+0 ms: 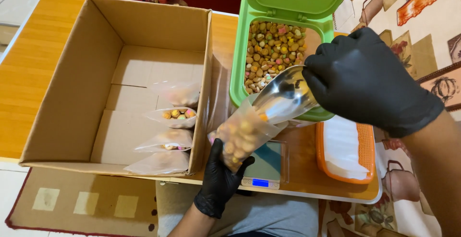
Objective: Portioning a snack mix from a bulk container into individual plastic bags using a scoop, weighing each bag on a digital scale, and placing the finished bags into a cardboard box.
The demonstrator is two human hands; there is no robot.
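Where right hand (370, 81) grips, scoop (284, 93) handle hidden; scale (265, 167) perhaps half-covered.

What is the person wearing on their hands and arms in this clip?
Both the left hand and the right hand wear snug, matte black disposable gloves ending at the wrist. The forearms beyond the cuffs are bare: no sleeves, watch or jewellery in view.

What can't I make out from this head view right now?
- Scoop handle: hidden inside the right hand.
- Scale platform: mostly covered by the pellet-filled bag in the left hand.
- Scale display: too small to read.
- Green bin lid: cut off by the top edge.
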